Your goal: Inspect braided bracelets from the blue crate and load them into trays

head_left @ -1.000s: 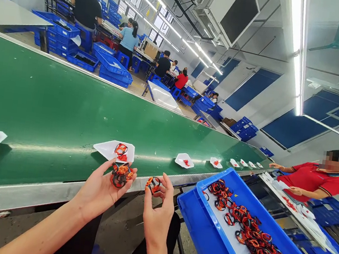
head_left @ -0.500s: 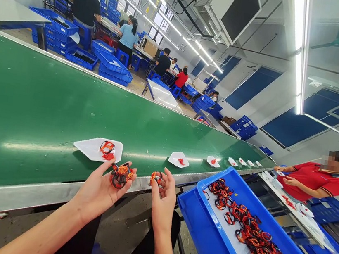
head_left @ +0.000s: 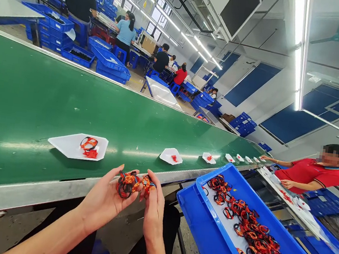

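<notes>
**Just below mid-frame, the left hand [head_left: 101, 201] and the right hand [head_left: 153, 210] are gripping orange-and-black bands**

In that spot, the left hand is lying palm up, its fingers curling around a clump of bands [head_left: 127, 184]. Close on its right, the right hand is pinching a single band [head_left: 147, 183]; whether clump and band are touching, I cannot tell. At lower right, a blue bin [head_left: 218, 221] is holding a heap of similar bands [head_left: 266, 248]. Across the frame, a green belt [head_left: 66, 101] is carrying white trays. At centre left, the nearest tray [head_left: 67, 145] is holding a looped band [head_left: 88, 144] beside red pieces [head_left: 90, 154]. At far right, a person in red [head_left: 305, 174] is stretching an arm toward the belt.
</notes>
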Action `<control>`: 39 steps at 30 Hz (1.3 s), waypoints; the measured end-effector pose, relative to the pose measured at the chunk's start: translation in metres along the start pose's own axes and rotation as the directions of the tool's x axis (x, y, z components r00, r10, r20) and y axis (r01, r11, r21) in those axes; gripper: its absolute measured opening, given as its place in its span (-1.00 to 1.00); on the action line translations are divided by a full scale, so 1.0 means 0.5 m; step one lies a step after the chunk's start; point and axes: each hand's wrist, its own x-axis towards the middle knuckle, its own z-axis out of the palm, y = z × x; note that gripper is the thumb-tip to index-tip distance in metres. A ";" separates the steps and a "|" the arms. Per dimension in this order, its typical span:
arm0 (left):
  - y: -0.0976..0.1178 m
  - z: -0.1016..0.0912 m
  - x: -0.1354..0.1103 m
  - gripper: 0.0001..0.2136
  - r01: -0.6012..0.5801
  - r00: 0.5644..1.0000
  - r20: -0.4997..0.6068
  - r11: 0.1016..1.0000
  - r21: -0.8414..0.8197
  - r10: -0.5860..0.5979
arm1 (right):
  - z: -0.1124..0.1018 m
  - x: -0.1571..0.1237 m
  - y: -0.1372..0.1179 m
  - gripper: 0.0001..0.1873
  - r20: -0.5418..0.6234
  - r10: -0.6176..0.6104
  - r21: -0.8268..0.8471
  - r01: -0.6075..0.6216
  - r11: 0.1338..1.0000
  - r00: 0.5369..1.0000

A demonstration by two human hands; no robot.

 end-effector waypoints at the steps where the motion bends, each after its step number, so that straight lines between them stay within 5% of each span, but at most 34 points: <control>1: 0.001 0.000 0.000 -0.61 -0.006 1.000 -0.002 1.000 0.000 0.006 | 0.001 0.000 0.004 -0.55 -0.003 0.009 0.027 -0.009 1.000 1.000; 10: 0.003 0.002 0.002 -0.61 -0.028 0.999 -0.028 0.999 0.016 0.028 | 0.007 0.008 0.019 -0.56 0.033 0.067 0.176 -0.072 0.982 0.997; 14: 0.011 0.007 0.000 -0.63 -0.058 0.998 -0.020 0.998 0.027 0.058 | -0.013 0.073 0.017 -0.56 -0.107 -0.029 -0.136 0.015 0.991 0.994; 18: 0.019 0.006 -0.003 -0.66 -0.073 0.997 -0.029 0.997 0.021 0.073 | -0.036 0.159 0.013 -0.55 -0.153 -0.269 -0.499 0.161 0.852 0.951; 22: 0.019 0.003 -0.004 -0.66 -0.102 0.994 -0.042 0.994 0.050 0.104 | -0.028 0.155 -0.018 -0.49 -0.143 -0.259 -0.617 0.119 0.778 0.955; 29: -0.007 0.010 0.001 -0.79 -0.206 0.977 -0.029 0.971 0.120 0.211 | 0.042 0.034 -0.092 -0.77 0.175 -0.200 -0.528 0.263 0.807 0.964; 32: -0.013 0.009 -0.003 -0.81 -0.219 0.973 -0.036 0.961 0.167 0.228 | 0.058 0.023 -0.094 -0.84 0.179 -0.181 -0.508 0.248 0.825 0.967; 36: -0.010 0.007 -0.009 -0.81 -0.225 0.969 -0.058 0.956 0.188 0.240 | 0.057 0.026 -0.083 -0.81 0.077 0.085 -0.078 -0.079 0.994 0.993; 39: -0.008 0.007 -0.010 -0.83 -0.193 0.971 -0.096 0.957 0.216 0.217 | 0.048 0.025 -0.079 -0.73 0.148 0.316 0.322 -0.348 0.881 0.937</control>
